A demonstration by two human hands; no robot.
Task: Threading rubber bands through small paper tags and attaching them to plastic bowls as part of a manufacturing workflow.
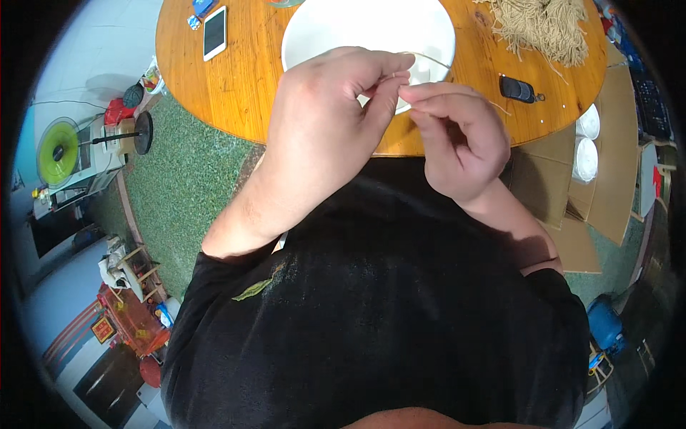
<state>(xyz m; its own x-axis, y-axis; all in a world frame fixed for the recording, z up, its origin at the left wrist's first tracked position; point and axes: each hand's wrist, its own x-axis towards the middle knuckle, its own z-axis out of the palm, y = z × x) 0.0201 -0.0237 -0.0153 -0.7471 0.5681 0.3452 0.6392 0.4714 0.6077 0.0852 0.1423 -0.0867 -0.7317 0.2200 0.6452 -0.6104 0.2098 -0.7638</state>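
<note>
My left hand (336, 100) and my right hand (461, 132) meet over the near rim of a large white bowl (368, 25). Both are closed in a pinch, fingertips almost touching. A thin beige string (433, 58) loops out above the left fingertips across the bowl's rim, and a short end shows beside the right fingers. A tiny pale bit sits at the left fingertips, too small to name. A tangled bundle of beige strings (547, 28) lies at the table's far right.
The round wooden table (229, 93) also bears a white phone (214, 33) at far left and a black key fob (517, 89) at right. Cardboard (611, 164) and white round containers (586, 159) stand right of the table. A green fan (58, 152) is at far left.
</note>
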